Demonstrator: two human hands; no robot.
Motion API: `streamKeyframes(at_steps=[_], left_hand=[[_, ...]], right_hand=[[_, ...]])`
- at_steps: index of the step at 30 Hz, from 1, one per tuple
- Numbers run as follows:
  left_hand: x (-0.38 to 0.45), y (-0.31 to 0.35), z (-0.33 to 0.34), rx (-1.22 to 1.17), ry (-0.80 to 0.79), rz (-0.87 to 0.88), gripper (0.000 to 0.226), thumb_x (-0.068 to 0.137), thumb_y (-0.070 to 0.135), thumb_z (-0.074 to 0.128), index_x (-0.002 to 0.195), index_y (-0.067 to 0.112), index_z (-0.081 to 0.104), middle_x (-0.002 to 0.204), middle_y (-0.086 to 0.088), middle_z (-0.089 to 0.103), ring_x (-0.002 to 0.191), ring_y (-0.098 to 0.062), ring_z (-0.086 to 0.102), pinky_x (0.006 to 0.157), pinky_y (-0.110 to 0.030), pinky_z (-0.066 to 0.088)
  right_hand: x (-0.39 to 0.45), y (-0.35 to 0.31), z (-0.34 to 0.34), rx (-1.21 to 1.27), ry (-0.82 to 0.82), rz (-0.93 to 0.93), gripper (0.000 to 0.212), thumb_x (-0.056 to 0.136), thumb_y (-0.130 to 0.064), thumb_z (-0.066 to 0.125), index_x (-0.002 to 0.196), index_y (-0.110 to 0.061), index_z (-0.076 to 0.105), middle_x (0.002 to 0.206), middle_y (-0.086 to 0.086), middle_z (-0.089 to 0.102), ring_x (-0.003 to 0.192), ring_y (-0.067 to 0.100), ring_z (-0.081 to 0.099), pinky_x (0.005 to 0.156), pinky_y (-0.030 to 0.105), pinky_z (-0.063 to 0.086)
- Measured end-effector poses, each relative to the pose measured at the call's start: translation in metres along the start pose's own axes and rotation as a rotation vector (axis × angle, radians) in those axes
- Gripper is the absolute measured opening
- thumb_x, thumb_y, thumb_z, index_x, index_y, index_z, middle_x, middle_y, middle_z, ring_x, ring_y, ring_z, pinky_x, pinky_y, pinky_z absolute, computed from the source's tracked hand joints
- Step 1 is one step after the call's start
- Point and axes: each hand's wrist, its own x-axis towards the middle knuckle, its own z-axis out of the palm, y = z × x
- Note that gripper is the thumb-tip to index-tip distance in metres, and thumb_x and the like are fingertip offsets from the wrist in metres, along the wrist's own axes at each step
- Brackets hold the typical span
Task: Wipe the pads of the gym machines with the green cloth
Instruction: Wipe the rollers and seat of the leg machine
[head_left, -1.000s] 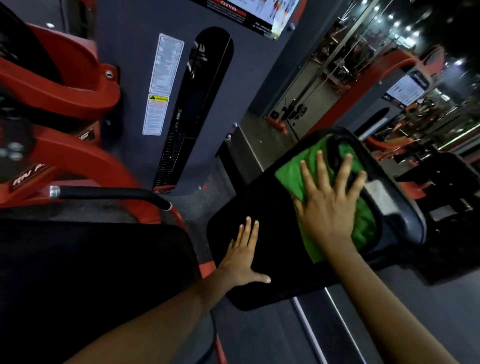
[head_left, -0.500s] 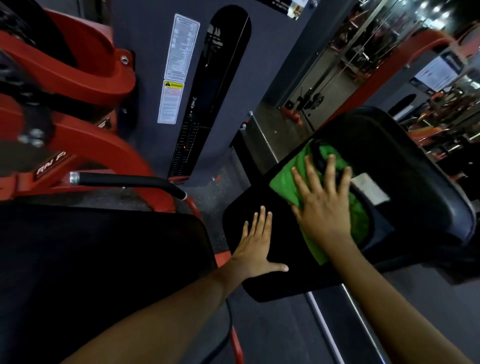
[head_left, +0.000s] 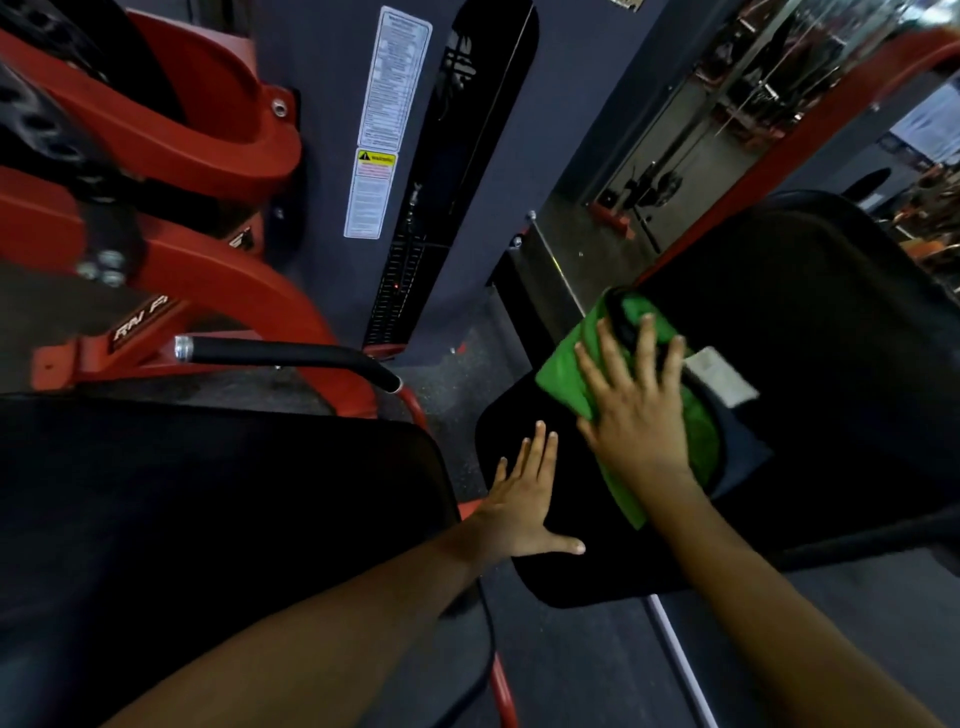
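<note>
A green cloth (head_left: 569, 371) lies spread on a black seat pad (head_left: 587, 577) at centre right. My right hand (head_left: 636, 410) presses flat on the cloth with fingers spread and straight. My left hand (head_left: 524, 501) rests flat on the same pad's near left edge, fingers straight, thumb out to the right. Behind the cloth rises the black back pad (head_left: 810, 312) with a white label (head_left: 722, 382). A second wide black pad (head_left: 208, 499) fills the lower left under my left forearm.
A red machine frame (head_left: 171, 171) with a black-gripped handle bar (head_left: 291, 356) stands at the left. A grey weight-stack tower (head_left: 441, 171) with warning stickers rises at centre. Dark floor lies below; a mirrored wall and more red machines show at the upper right.
My right hand has slid the green cloth back toward me and leftward along the pad. The left hand stays on the pad's edge. The view has shifted right.
</note>
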Motion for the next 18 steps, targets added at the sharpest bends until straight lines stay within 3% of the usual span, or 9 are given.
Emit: streamKeyframes(at_steps=[3, 7, 9, 13, 18], left_hand=[[0.000, -0.006, -0.002, 0.035, -0.053, 0.023, 0.125, 0.076, 0.060, 0.067, 0.146, 0.003, -0.020, 0.154, -0.013, -0.028, 0.143, -0.025, -0.022, 0.117, -0.048, -0.005], [0.000, -0.018, 0.003, 0.034, -0.031, 0.044, 0.128, 0.075, 0.059, 0.068, 0.144, 0.002, -0.025, 0.147, -0.010, -0.040, 0.143, -0.022, -0.022, 0.116, -0.046, -0.005], [0.000, -0.023, 0.009, 0.036, -0.017, 0.039, 0.129, 0.074, 0.058, 0.070, 0.143, 0.004, -0.026, 0.144, -0.007, -0.043, 0.142, -0.022, -0.024, 0.115, -0.046, -0.006], [0.003, -0.032, 0.021, 0.044, -0.021, -0.006, 0.131, 0.073, 0.061, 0.068, 0.142, 0.004, -0.027, 0.144, -0.007, -0.043, 0.141, -0.024, -0.027, 0.116, -0.045, -0.005], [0.002, -0.039, 0.021, 0.030, -0.055, -0.006, 0.128, 0.075, 0.061, 0.066, 0.143, 0.002, -0.026, 0.150, -0.011, -0.036, 0.140, -0.020, -0.028, 0.118, -0.044, -0.008]], right_hand=[[-0.026, -0.006, 0.015, 0.030, 0.025, -0.091, 0.082, 0.064, -0.049, 0.077, 0.135, -0.017, 0.053, 0.143, 0.012, 0.046, 0.139, 0.047, 0.017, 0.113, 0.055, -0.015], [-0.037, 0.010, 0.003, 0.071, 0.131, 0.116, 0.073, 0.077, -0.047, 0.065, 0.141, -0.016, 0.046, 0.149, 0.012, 0.038, 0.142, 0.044, -0.005, 0.112, 0.056, -0.010], [-0.016, 0.001, 0.003, 0.052, 0.083, 0.160, 0.080, 0.073, -0.048, 0.070, 0.142, -0.016, 0.044, 0.150, 0.014, 0.035, 0.141, 0.049, 0.000, 0.111, 0.059, -0.009], [0.010, -0.039, 0.015, -0.065, -0.086, -0.011, 0.083, 0.072, -0.060, 0.063, 0.143, -0.023, 0.042, 0.151, 0.009, 0.036, 0.136, 0.049, 0.008, 0.107, 0.062, -0.017], [-0.022, -0.035, 0.029, 0.060, 0.008, -0.101, 0.086, 0.057, -0.044, 0.083, 0.134, -0.015, 0.055, 0.140, 0.012, 0.050, 0.137, 0.046, 0.018, 0.113, 0.054, -0.010]])
